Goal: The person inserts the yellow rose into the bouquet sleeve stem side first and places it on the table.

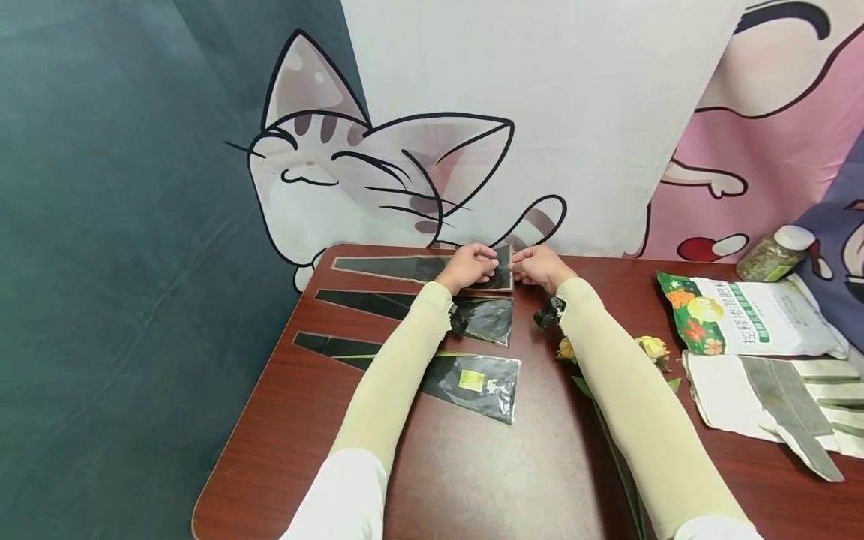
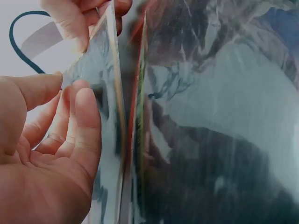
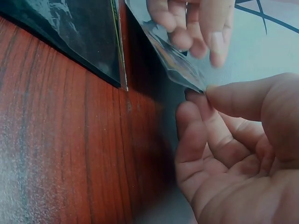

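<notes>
At the table's far edge, my left hand (image 1: 472,268) and right hand (image 1: 538,268) hold the wide end of a tapered dark sleeve (image 1: 388,266) with a clear plastic face. In the right wrist view, my right thumb and index finger pinch a corner of its clear film (image 3: 163,56). The left thumb and fingertips grip the sleeve's end edge (image 2: 105,60) in the left wrist view. Nearer me lie two more tapered sleeves: a middle one (image 1: 489,319), and a front one (image 1: 442,379) bearing a yellow label (image 1: 471,380). My left forearm crosses over both.
Yellow roses (image 1: 652,347) on long stems lie partly under my right forearm. Farther right are a printed white and green bag (image 1: 756,311), white and grey gloves (image 1: 732,390) and a white-capped jar (image 1: 775,255). A cartoon cloth (image 1: 574,90) hangs behind the table (image 1: 270,450).
</notes>
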`<state>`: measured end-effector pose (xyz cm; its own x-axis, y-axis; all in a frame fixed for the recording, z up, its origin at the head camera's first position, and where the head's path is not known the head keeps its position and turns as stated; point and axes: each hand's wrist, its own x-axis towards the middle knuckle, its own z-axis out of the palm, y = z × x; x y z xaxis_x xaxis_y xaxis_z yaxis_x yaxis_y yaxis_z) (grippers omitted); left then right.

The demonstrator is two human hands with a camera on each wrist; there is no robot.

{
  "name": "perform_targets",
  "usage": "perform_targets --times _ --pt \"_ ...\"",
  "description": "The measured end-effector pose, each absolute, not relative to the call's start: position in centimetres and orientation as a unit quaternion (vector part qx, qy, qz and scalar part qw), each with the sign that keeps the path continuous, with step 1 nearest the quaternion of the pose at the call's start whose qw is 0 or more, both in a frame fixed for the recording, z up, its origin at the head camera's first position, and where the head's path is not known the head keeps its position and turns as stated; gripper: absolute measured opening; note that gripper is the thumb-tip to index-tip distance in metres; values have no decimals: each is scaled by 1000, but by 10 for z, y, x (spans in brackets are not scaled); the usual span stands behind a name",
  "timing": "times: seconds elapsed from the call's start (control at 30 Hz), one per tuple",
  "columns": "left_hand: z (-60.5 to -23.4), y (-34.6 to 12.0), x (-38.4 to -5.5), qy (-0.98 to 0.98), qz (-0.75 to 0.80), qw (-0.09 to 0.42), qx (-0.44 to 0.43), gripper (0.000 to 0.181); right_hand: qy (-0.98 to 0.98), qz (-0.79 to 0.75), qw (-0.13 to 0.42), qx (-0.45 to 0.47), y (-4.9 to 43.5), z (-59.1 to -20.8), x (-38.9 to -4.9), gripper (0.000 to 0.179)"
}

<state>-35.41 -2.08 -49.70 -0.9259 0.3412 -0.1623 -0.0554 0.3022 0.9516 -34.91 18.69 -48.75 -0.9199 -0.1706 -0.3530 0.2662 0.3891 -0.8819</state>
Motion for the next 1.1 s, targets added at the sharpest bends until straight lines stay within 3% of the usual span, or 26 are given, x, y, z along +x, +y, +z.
perform_targets --times 0.4,0.83,1.1 --pt "-502 -9 -357 788 575 209 72 29 819 -539 191 42 184 -486 -346 31" --pt "-507 -7 -355 789 578 198 69 26 853 -482 193 46 183 -486 -342 23" --pt "-502 -6 -352 784 597 164 32 39 855 -488 171 37 172 -484 -345 23"
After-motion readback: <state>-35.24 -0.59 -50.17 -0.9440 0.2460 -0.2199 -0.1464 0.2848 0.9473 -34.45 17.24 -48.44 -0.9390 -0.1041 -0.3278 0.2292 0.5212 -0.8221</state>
